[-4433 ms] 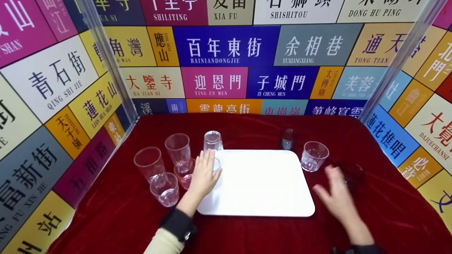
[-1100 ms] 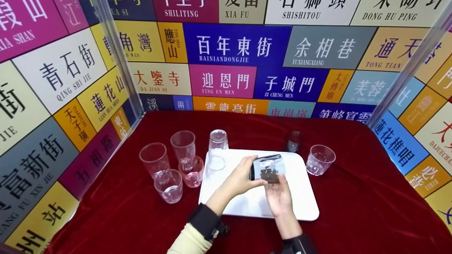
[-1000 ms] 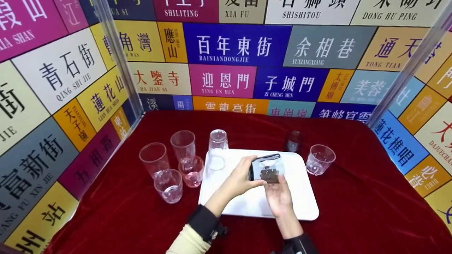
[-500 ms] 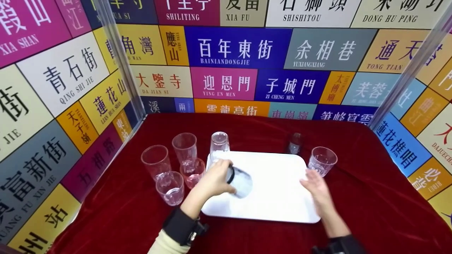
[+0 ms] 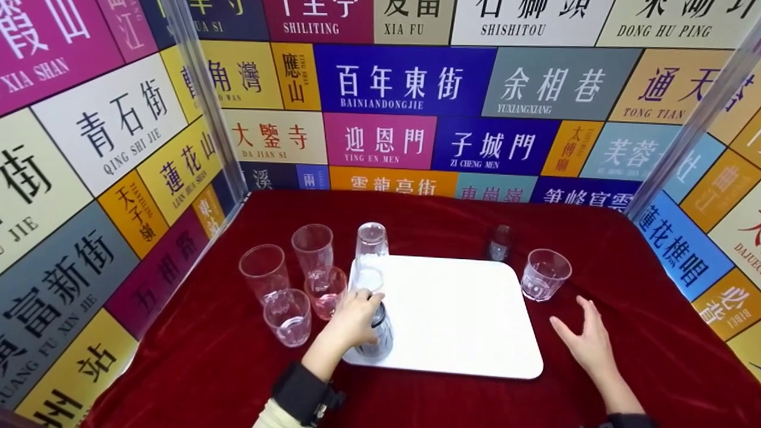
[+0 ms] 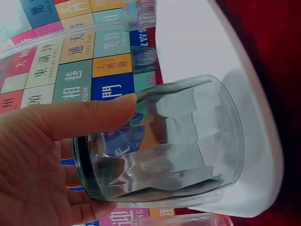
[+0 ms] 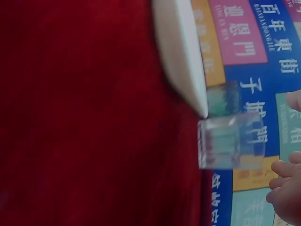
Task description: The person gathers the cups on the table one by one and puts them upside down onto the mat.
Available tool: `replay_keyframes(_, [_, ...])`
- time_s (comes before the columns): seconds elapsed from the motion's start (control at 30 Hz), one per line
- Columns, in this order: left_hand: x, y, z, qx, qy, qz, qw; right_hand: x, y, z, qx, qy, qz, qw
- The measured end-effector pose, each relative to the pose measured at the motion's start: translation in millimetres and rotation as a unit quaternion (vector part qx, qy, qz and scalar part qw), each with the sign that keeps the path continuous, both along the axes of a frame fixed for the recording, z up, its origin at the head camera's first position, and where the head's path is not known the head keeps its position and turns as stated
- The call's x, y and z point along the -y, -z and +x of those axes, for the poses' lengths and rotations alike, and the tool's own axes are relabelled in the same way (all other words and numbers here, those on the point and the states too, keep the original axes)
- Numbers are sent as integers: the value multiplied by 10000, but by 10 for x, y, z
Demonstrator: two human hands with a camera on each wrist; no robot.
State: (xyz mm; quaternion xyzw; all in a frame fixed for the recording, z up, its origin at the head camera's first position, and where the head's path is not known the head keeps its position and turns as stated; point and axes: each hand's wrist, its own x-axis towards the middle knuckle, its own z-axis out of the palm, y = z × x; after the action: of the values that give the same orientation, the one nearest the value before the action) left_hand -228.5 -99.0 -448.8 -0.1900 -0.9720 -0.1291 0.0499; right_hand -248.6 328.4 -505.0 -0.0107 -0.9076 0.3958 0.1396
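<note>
My left hand [image 5: 355,318] grips a grey-tinted glass tumbler [image 5: 382,340] by its thick dark base. The tumbler is mouth down at the front left corner of the white tray [image 5: 458,321]. In the left wrist view, thumb and fingers wrap the tumbler's base, its rim close over the tray. Behind it, a tall clear glass [image 5: 372,235] stands upside down at the tray's back left corner. My right hand [image 5: 588,342] hovers right of the tray, fingers spread and holding nothing. Nearest to it is a clear tumbler [image 5: 546,276], upright on the cloth.
Left of the tray stand a pink-tinted glass [image 5: 327,291], a clear short glass [image 5: 287,318] and two taller glasses, one at the far left [image 5: 264,270]. A small dark glass [image 5: 500,244] is behind the tray's right corner. Red cloth [image 5: 452,404] covers the table; sign-printed panels surround it.
Both hands held the grey tumbler over the tray a second ago. The right hand has let go and moved right; the left has carried the tumbler left and turned it mouth down.
</note>
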Motion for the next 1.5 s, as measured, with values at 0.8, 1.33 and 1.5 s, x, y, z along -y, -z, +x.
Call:
replay_keyframes(0.8, [11,162,-11,104,61,-137,9998,-225,62,38,507,-231,609,9966])
replay_keyframes(1.33, [935,-75,280,-1453,-1114,2787,9428,-238,42,101,603,-246,498,9966])
replay_keyframes(1.5, [1287,135,463,-168,-2171,3077,9262,-237,24,91,438,-252,447,9977])
